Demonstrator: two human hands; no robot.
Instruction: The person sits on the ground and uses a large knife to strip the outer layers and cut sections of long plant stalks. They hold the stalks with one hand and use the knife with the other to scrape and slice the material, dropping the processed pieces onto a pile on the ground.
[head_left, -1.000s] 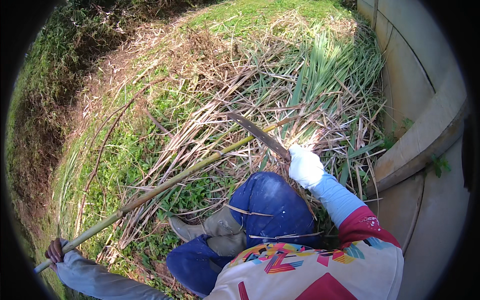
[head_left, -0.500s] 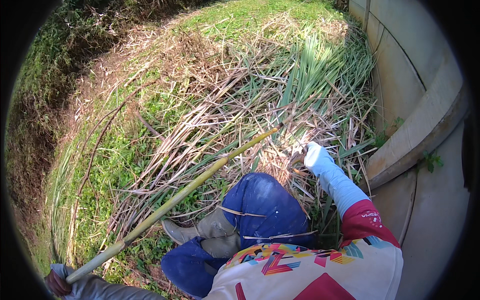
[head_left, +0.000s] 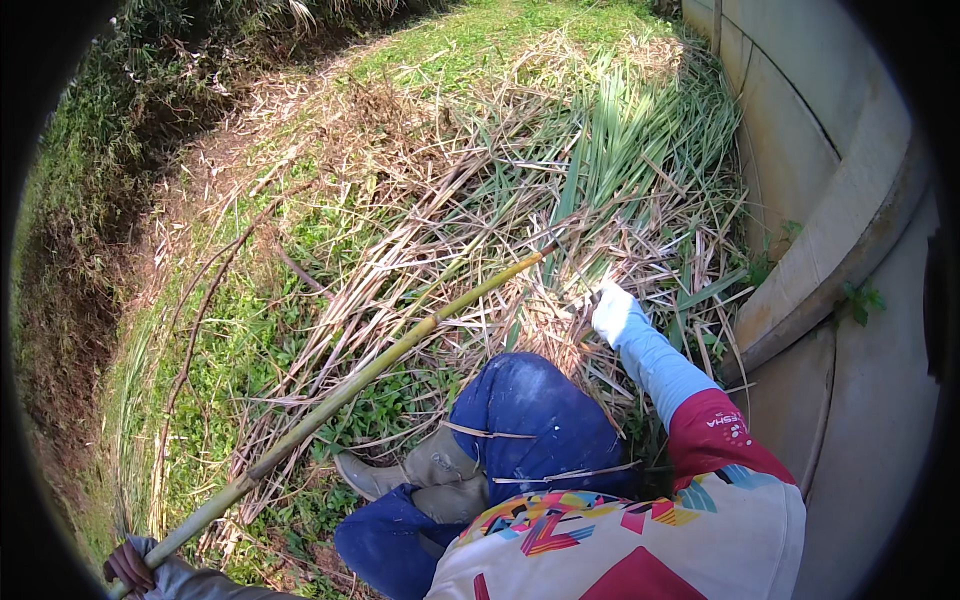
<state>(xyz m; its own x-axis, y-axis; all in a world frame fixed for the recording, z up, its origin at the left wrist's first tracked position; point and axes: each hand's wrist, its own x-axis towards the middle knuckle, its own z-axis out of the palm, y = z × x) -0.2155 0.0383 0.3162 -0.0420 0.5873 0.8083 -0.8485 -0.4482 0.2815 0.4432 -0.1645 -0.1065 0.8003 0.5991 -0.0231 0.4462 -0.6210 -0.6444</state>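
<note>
My left hand (head_left: 128, 566) is closed around the thick lower end of a long greenish-yellow bamboo pole (head_left: 370, 375). The pole slants up to the right, and its thin far tip lies over the cut stalks ahead of my knee. My right hand (head_left: 604, 304), mostly covered by a white and light-blue sleeve, is low over the dry straw to the right of that tip. Its fingers look curled, but they are dark and partly hidden, so what they grip is unclear. Dry stalks and long green leaves (head_left: 615, 150) lie heaped around and beyond it.
My bent leg in blue trousers (head_left: 540, 410) and my grey-green boots (head_left: 410, 470) are below the pole. A concrete wall with a slanted brace (head_left: 830, 250) runs along the right. Brown branches (head_left: 200, 320) lie on the left, before a shaded bushy bank (head_left: 80, 240).
My right hand has moved slightly left, nearer the pole's tip. My left hand still holds the pole, and the whole view has shifted a little.
</note>
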